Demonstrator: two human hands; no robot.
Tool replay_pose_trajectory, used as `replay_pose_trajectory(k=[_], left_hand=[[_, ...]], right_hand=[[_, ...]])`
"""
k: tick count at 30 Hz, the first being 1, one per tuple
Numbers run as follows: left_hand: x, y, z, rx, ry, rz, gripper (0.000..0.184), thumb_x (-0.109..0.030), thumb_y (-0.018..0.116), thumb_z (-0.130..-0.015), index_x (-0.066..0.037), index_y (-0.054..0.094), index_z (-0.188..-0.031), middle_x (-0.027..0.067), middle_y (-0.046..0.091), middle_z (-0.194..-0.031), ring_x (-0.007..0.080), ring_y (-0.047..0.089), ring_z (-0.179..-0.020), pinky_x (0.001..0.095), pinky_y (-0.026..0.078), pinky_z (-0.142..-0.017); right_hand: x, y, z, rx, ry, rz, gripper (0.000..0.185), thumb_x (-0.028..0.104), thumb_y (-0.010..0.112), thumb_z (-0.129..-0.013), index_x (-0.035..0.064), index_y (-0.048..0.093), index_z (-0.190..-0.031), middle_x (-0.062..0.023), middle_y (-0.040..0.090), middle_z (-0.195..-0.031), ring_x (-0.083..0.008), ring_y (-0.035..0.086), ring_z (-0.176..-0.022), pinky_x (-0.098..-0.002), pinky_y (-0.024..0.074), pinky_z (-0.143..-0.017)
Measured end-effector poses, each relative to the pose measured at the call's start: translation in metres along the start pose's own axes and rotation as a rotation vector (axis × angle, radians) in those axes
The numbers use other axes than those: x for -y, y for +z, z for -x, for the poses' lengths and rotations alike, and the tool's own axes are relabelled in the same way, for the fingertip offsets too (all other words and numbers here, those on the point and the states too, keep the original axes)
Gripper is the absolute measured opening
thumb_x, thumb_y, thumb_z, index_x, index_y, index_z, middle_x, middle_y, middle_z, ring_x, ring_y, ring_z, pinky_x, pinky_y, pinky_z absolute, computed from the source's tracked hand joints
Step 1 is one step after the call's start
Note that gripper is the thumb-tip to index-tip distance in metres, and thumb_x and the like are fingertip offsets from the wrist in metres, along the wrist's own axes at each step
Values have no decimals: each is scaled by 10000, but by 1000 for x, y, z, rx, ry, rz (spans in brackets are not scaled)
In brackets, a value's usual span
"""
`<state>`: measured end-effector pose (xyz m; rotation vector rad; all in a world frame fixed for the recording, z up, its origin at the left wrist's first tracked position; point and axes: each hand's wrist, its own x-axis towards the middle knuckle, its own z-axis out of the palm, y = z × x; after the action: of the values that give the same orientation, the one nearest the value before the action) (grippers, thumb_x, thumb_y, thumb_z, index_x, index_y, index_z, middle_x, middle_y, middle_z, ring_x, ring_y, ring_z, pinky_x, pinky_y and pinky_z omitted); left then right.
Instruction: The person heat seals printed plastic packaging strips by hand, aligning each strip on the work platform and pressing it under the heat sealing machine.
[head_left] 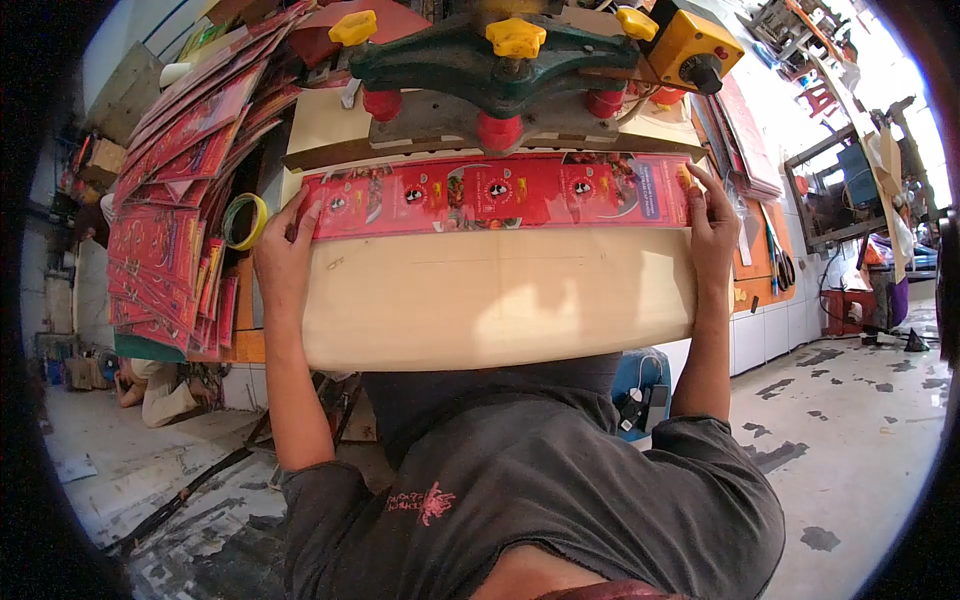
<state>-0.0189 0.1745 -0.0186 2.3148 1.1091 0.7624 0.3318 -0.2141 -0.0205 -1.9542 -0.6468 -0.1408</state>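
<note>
A long red printed plastic sheet (535, 205), with food pictures and round logos, lies across the far part of a cream board (480, 290). My left hand (287, 235) grips its left end, the thumb near the printed face and the fingers at the outer edge. At the opposite end, my right hand (712, 212) holds the sheet's right edge between thumb and fingers. Just beyond the sheet stands a press machine with a dark green frame (490, 68), yellow knobs (515, 38) and red round parts (499, 131).
Stacks of red printed sheets (155, 245) rise on the left, beside a yellow tape roll (245, 221). On the right are scissors (785, 265), more sheets (745, 140) and a yellow control box (697, 45) with a black knob. Another person's leg (170, 395) shows at lower left.
</note>
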Motion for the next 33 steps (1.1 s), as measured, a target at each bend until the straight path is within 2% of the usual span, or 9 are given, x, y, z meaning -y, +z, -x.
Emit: replay_pose_trajectory(k=[4, 7, 13, 15, 21, 27, 28, 32, 33], left_hand=[[6, 1, 0, -19, 58, -6, 445, -375, 663, -974, -50, 693, -1277, 229, 715, -1113, 325, 688, -960, 370, 513, -863], [5, 2, 0, -21, 51, 16, 443, -379, 661, -975, -57, 694, -1277, 233, 712, -1126, 331, 685, -964, 376, 513, -867], [12, 2, -1, 1, 0, 6, 424, -339, 691, -963, -57, 696, -1279, 128, 690, -879, 181, 572, -727, 307, 473, -706], [13, 4, 0, -42, 60, 103, 443, -332, 711, -951, -43, 689, -1285, 48, 539, -733, 127, 432, -658, 280, 401, -621], [1, -7, 4, -115, -106, 140, 466, -362, 704, -958, 4, 686, -1247, -8, 363, -685, 99, 367, -641, 273, 344, -589], [-2, -18, 9, -167, -98, 107, 390, -315, 693, -973, -4, 698, -1208, -22, 334, -671, 86, 336, -623, 272, 328, -563], [2, -17, 9, -172, -98, 105, 390, -315, 693, -973, -4, 698, -1208, -22, 334, -671, 86, 336, -623, 272, 328, -563], [27, -14, 4, -345, 97, 204, 302, -246, 681, -977, -29, 724, -1183, -50, 331, -663, 64, 328, -606, 252, 295, -540], [28, -14, 3, -364, 137, 209, 289, -236, 678, -978, -32, 728, -1176, -54, 334, -661, 59, 328, -604, 248, 290, -539]], right_hand=[[-3, 0, 0, -40, -73, -34, 295, 104, 563, -1031, 86, 691, -1296, 47, 521, -768, -39, 428, -669, -208, 351, -596], [1, -3, 2, -16, 2, -53, 297, 80, 546, -1028, 74, 694, -1286, 43, 511, -770, -39, 426, -673, -205, 348, -603], [-3, -3, 2, -49, -54, -89, 317, 38, 524, -1005, 50, 694, -1272, 45, 505, -762, -41, 417, -663, -203, 341, -600], [-4, -1, 1, -56, -37, -136, 328, 25, 524, -991, 45, 691, -1272, 39, 513, -762, -38, 425, -665, -207, 341, -594], [1, -2, 1, -32, 48, -84, 342, 49, 565, -967, 31, 668, -1293, 61, 496, -712, -32, 413, -627, -218, 315, -563], [3, -3, 4, -55, -50, -83, 381, 50, 621, -964, 43, 641, -1344, 66, 454, -666, -10, 372, -602, -211, 267, -534], [0, -6, 5, -19, -63, -59, 415, 66, 597, -1008, 57, 574, -1422, 99, 471, -676, 11, 372, -620, -187, 269, -560], [-1, -8, 6, -73, -149, -35, 402, 61, 596, -1008, 44, 579, -1410, 100, 460, -664, 7, 375, -619, -185, 265, -562], [-1, -9, 6, -85, -194, -33, 396, 61, 599, -1008, 34, 581, -1402, 81, 517, -699, 6, 404, -630, -178, 285, -570]])
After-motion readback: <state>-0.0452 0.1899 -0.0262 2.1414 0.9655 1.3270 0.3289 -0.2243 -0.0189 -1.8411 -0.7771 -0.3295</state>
